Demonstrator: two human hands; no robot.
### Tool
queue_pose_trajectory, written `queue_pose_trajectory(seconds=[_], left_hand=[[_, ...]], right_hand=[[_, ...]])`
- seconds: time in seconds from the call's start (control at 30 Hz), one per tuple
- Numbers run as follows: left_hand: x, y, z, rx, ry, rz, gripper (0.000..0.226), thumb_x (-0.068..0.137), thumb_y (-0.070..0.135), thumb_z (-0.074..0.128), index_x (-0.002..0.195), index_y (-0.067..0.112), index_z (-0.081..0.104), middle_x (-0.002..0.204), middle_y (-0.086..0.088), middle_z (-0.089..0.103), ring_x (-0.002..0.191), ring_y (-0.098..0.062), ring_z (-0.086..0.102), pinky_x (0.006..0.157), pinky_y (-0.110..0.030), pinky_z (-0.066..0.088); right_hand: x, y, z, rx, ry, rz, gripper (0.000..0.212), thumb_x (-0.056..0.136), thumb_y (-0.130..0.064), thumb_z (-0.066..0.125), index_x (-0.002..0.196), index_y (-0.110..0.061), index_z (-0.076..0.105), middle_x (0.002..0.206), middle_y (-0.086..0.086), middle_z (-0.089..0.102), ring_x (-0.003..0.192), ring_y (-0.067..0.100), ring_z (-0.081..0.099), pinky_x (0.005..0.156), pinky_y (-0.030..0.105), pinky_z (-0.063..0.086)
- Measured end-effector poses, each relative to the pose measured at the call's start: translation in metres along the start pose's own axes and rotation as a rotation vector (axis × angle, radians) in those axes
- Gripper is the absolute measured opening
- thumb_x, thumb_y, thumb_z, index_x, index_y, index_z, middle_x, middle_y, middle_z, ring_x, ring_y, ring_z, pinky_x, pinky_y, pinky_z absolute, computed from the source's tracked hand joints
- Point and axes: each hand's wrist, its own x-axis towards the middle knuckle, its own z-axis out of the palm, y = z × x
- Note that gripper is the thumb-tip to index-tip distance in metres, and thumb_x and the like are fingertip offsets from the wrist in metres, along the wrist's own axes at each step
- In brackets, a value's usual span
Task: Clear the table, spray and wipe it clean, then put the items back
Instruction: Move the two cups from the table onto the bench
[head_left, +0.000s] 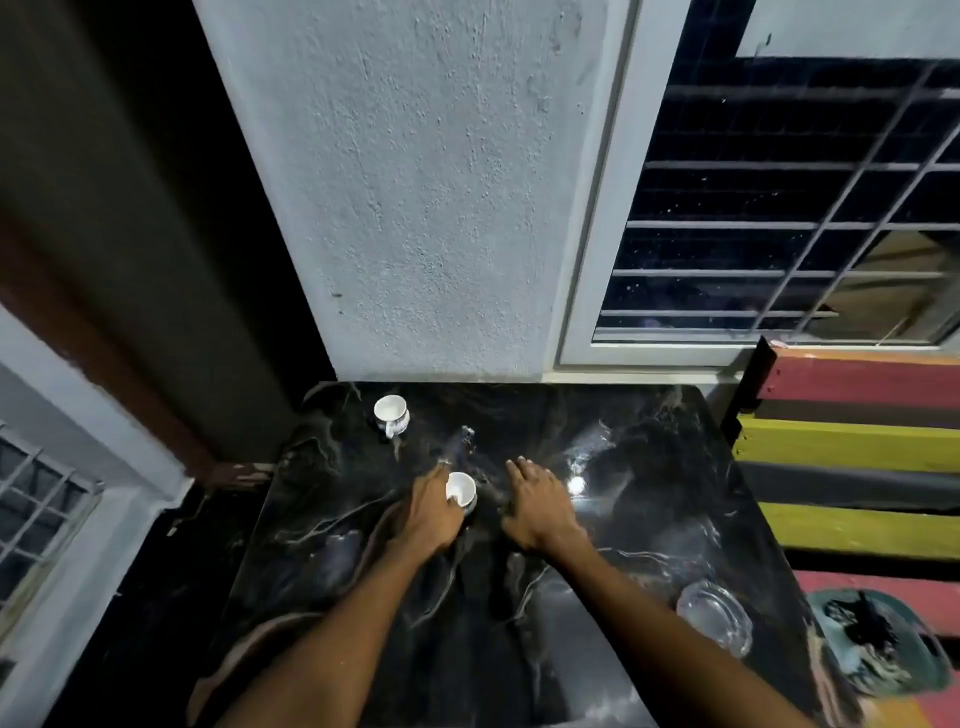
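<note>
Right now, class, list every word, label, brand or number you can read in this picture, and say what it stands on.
None can be read.
Far cup: a dark pattern, too small to tell as text.
Near cup, held by the left hand: plain.
Glass dish: no marking shows.

Two white cups (391, 413) (461, 491), one glass dish (716, 616), one table (649, 467)

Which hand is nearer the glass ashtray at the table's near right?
Right. The right hand lies up-left of the glass ashtray; the left hand is farther left, holding a white cup.
</note>
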Motion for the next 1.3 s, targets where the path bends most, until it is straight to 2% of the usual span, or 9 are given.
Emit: queue_pose_trajectory(seconds=[0.17,0.33,0.47,0.57,0.73,0.83,0.97,1.13,1.3], left_hand=[[-0.018,-0.013,0.012,-0.070,-0.029,-0.095,0.056,0.069,0.025,0.050,0.119,0.003,0.066,0.120,-0.019,0.069,0.114,-0.035,0.063,0.099,-0.037,0.047],[-0.004,-0.029,0.026,-0.125,-0.035,-0.145,0.029,0.080,0.004,0.064,0.107,-0.004,0.067,0.110,-0.021,0.071,0.104,-0.037,0.064,0.082,-0.031,0.043],[0.006,-0.040,0.037,-0.151,-0.038,-0.165,0.040,0.084,0.000,0.063,0.124,-0.002,0.060,0.124,-0.019,0.065,0.116,-0.035,0.059,0.082,-0.021,0.036],[0.017,-0.046,0.042,-0.199,-0.025,-0.173,0.045,0.081,-0.005,0.060,0.126,0.000,0.060,0.126,-0.020,0.065,0.120,-0.036,0.058,0.097,-0.032,0.041],[0.040,-0.067,0.041,-0.248,0.007,-0.236,0.031,0.071,-0.011,0.052,0.090,0.010,0.066,0.081,-0.007,0.069,0.089,-0.033,0.067,0.068,-0.025,0.039],[0.061,-0.085,0.029,-0.244,0.055,-0.267,0.031,0.068,-0.004,0.051,0.089,0.014,0.066,0.074,0.002,0.069,0.083,-0.027,0.068,0.075,-0.030,0.052],[0.101,-0.106,0.009,-0.335,0.207,-0.398,0.035,0.073,-0.007,0.053,0.102,0.012,0.062,0.089,-0.007,0.072,0.099,-0.035,0.063,0.094,-0.037,0.048],[0.163,-0.134,-0.013,-0.419,0.287,-0.509,0.043,0.085,0.008,0.069,0.124,0.002,0.052,0.119,-0.022,0.063,0.111,-0.034,0.061,0.098,-0.040,0.045],[0.230,-0.189,0.003,-0.421,0.193,-0.528,0.033,0.075,0.035,0.066,0.087,0.003,0.067,0.093,-0.024,0.073,0.085,-0.038,0.072,0.076,-0.050,0.060]], right_hand=[[-0.014,0.003,0.036,0.013,-0.123,0.161,0.091,0.080,-0.044,0.064,0.156,-0.020,0.022,0.163,0.014,0.023,0.150,0.033,0.023,0.118,0.055,0.025],[-0.016,0.010,0.037,0.097,-0.015,0.209,0.105,0.071,-0.038,0.072,0.158,-0.019,0.016,0.163,0.011,0.021,0.148,0.031,0.025,0.114,0.055,0.034],[-0.017,0.019,0.048,0.076,0.009,0.278,0.111,0.063,-0.046,0.072,0.156,-0.015,0.020,0.160,0.014,0.027,0.145,0.033,0.030,0.118,0.052,0.030],[-0.014,0.005,0.054,-0.056,0.145,0.157,0.095,0.064,-0.047,0.065,0.148,-0.013,0.036,0.152,0.016,0.040,0.139,0.035,0.037,0.120,0.050,0.025],[0.011,-0.052,0.057,-0.013,0.273,0.014,0.064,0.070,-0.040,0.061,0.127,-0.012,0.053,0.118,0.009,0.056,0.108,0.029,0.053,0.097,0.038,0.039],[0.033,-0.080,0.066,0.165,0.242,0.124,0.065,0.075,-0.038,0.064,0.130,-0.008,0.048,0.119,0.010,0.054,0.106,0.028,0.053,0.091,0.035,0.045],[0.058,-0.096,0.083,0.344,0.052,0.398,0.094,0.077,-0.047,0.067,0.146,0.001,0.026,0.139,0.017,0.042,0.128,0.032,0.043,0.107,0.036,0.041],[0.069,-0.106,0.100,0.581,0.088,0.726,0.063,0.076,-0.022,0.073,0.124,-0.001,0.039,0.130,0.020,0.047,0.120,0.038,0.054,0.098,0.041,0.047],[0.069,-0.100,0.107,0.727,0.033,0.919,0.045,0.081,-0.029,0.074,0.114,0.000,0.065,0.115,0.024,0.070,0.112,0.042,0.064,0.089,0.040,0.052]])
